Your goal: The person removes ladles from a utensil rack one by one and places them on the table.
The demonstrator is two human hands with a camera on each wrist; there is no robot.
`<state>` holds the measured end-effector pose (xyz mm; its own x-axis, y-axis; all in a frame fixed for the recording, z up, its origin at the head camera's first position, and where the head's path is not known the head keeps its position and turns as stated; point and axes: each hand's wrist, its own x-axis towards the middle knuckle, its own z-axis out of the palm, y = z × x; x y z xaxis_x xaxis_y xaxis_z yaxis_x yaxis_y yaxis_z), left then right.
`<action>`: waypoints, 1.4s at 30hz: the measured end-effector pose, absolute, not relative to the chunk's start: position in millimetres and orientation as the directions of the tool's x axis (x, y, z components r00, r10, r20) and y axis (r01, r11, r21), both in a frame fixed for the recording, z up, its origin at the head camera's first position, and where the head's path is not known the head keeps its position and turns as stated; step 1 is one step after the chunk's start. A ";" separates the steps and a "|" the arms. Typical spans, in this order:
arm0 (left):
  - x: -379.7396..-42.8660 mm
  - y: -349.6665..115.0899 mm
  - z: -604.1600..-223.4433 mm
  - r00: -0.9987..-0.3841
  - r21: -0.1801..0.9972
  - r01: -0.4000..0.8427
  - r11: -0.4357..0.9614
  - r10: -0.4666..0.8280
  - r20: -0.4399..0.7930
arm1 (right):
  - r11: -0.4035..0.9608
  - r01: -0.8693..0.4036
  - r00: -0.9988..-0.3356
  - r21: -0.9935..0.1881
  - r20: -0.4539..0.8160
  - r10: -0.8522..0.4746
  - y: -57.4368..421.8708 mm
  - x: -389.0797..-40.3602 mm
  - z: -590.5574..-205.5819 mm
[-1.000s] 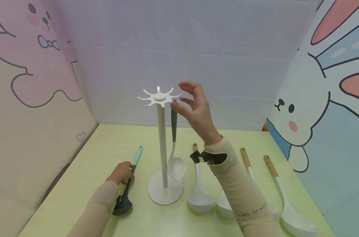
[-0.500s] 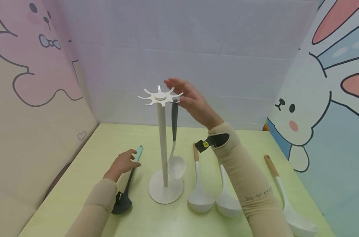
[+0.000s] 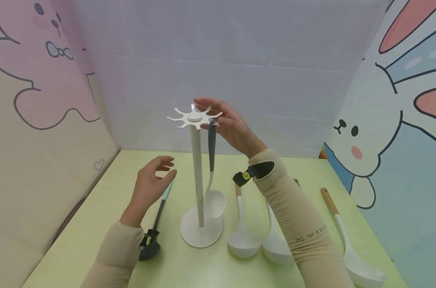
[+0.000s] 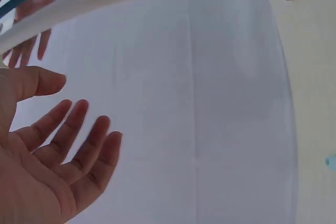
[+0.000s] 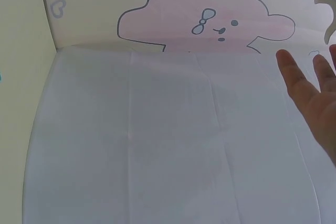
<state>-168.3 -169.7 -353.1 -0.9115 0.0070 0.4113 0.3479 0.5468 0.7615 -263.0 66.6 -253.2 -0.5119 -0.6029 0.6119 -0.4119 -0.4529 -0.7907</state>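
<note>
A white rack [image 3: 197, 168] with curved arms on top stands upright on a round base. From its right side hangs a ladle [image 3: 212, 152] with a grey handle and white bowl. My right hand [image 3: 232, 126] is at the rack's top, just behind the arms and the ladle's handle end; whether it touches them I cannot tell. Its fingers [image 5: 296, 80] look extended in the right wrist view. To the rack's left my left hand [image 3: 151, 184] is raised, fingers [image 4: 79, 135] relaxed around nothing. Beneath it a dark ladle [image 3: 159, 214] with a turquoise handle lies on the table.
Several white ladles with wooden handles lie right of the rack, among them a near one [image 3: 243, 242], another [image 3: 277, 248] and a far-right one [image 3: 361, 268]. My right forearm partly covers some. A white sheet [image 3: 275, 80] hangs behind the table.
My left hand has come off the dark ladle and risen. My right hand has let go of the hanging ladle's top and shifted left behind the rack's arms. The hanging ladle stays put.
</note>
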 end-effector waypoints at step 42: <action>-146.3 -76.4 -343.9 -0.707 0.685 0.692 0.228 0.021 0.707 | -0.523 -0.407 -0.569 -0.749 0.656 -0.496 59.3 -254.8 -258.1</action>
